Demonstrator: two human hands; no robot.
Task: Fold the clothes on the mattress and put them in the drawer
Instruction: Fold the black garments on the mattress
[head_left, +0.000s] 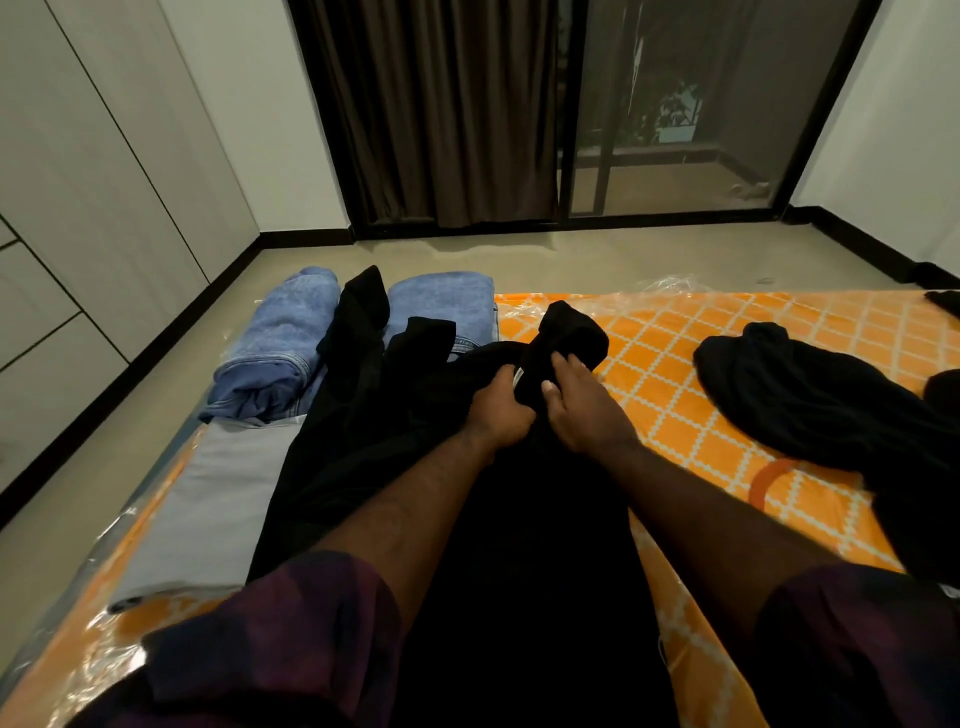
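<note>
**Both hands on the black garment, mid-mattress**

Right now I see my left hand (501, 413) and right hand (582, 410) close together, almost touching, each with fingers curled into the black garment (519, 519). That garment runs from the near edge up between my forearms, and a bunched end of it rises just beyond my fingertips. It lies on the orange patterned mattress (675, 389), which is wrapped in clear plastic. To the left, at the far corner, sit blue jeans (291, 332) with more black cloth draped across them, and a grey cloth (213, 499) lies nearer. Well apart to the right rests another black pile (810, 400).
</note>
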